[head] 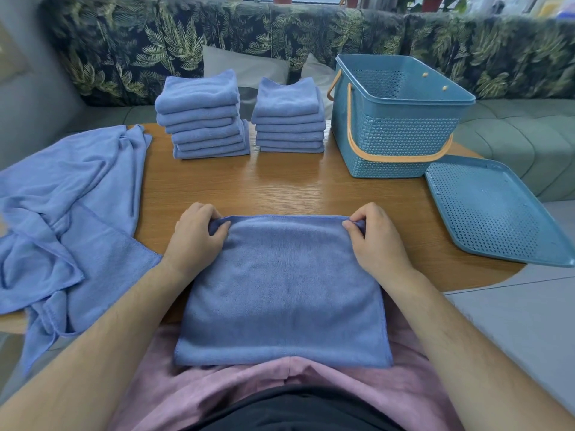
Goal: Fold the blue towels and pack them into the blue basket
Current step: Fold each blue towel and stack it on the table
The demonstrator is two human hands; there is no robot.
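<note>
Leaf-printed sofa cushions (217, 32) run behind a wooden bench (280, 185), where a flat towel (283, 290) lies at the near edge. It is plain blue, soft-napped and smooth, and its near end hangs off onto the person's lap. Left of the flat towel, a heap of loose towels (71, 213) sprawls crumpled over the bench edge. The left hand (194, 234) pinches the flat towel's far left corner, fingers (203, 209) curled over the hem. Beyond the flat towel stand two folded stacks (205, 119) side by side. The right hand (376, 237) pinches the far right corner the same way. Beyond and right of the flat towel sits the blue basket (401, 132), its orange handle (395, 157) down. Its lid (494, 213) lies further right.
</note>
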